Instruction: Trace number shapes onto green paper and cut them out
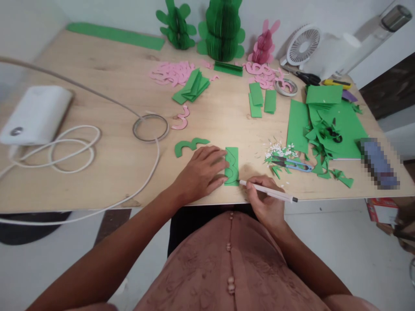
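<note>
My left hand (205, 175) lies with its fingers stretched out, their tips on the left edge of a small green paper rectangle (234, 166). Curved lines are drawn on that paper. Between the fingers of my right hand (264, 198) is a white pen (274, 191), its tip close to the paper's lower right corner. Just above my left hand rests a wavy green paper cutout (188, 147). A similar pink cutout (182, 119) sits farther back.
Blue snips (296, 164) lie among paper scraps, beside green sheets (298, 125). Pink cutouts (173, 73), folded green strips (193, 86) and tape rolls (286, 87) are spread behind. Paper figures (223, 34) and a fan (304, 45) stand at the back. A white cable (145, 181) crosses the left side.
</note>
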